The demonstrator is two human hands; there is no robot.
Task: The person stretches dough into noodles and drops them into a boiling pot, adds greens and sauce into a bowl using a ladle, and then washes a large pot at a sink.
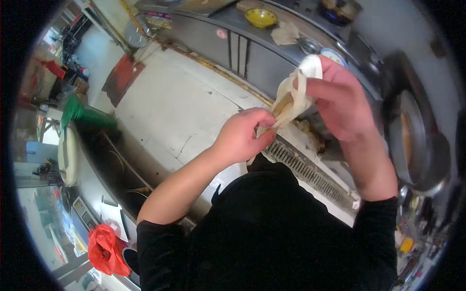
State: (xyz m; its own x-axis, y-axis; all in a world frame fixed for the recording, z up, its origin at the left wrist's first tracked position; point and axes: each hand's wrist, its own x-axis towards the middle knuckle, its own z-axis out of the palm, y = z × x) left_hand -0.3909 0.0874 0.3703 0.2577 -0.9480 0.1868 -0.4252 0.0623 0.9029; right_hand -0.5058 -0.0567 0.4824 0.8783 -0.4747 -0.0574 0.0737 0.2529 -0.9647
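The pale pliable wrap is at about half past one, stretched between both hands over the gap between the cabinet base and the person's body. The left hand pinches its lower end between thumb and forefinger. The right hand grips the upper end, thumb laid across it and fingers bent behind; I cannot tell how tightly those fingers press. A whiter part shows beside the right fingertips, and whether it is a separate piece I cannot tell.

The metal counter has its front edge running from eleven o'clock down toward two, beyond the hands. Near that edge, at one o'clock, lie a crumpled cloth and a metal bowl; a yellow bowl sits farther back. The dark wok bounds the right at three o'clock, close to the right forearm. A floor grate runs between three and four. Open pale floor stretches away at ten o'clock, bordered at nine by the dark side of a worktop.

A round pink sticker marks the cabinet front at twelve, its print too small to read. At eight, the scale has a labelled panel, also illegible, above a red plastic bag.
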